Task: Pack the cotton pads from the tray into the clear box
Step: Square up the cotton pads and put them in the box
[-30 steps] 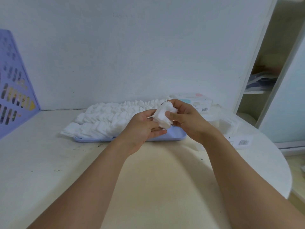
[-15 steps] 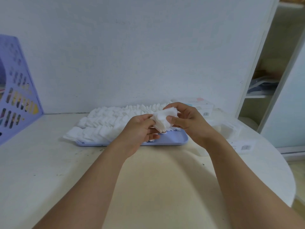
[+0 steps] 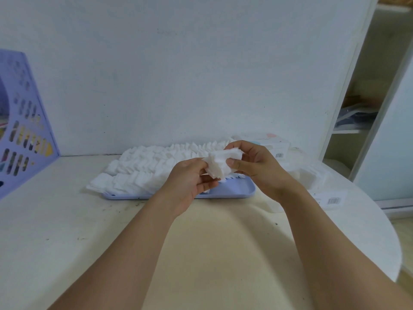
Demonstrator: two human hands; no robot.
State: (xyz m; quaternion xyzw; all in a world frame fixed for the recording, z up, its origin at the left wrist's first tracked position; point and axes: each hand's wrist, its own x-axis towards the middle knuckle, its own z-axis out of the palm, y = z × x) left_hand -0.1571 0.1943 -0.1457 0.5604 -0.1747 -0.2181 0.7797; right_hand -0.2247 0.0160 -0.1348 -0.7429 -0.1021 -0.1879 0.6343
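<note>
The small stack of white square cotton pads has been lifted slightly above the lilac plastic tray, gripped by the left hand and right hand.

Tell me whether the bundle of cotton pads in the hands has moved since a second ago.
Cannot tell. The bundle of cotton pads remains above the tray's right end; the head camera itself shifted, so any small move is unclear.

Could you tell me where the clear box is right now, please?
In the head view, the clear box sits on the table's right side, behind the right hand, right of the lilac tray.
</note>
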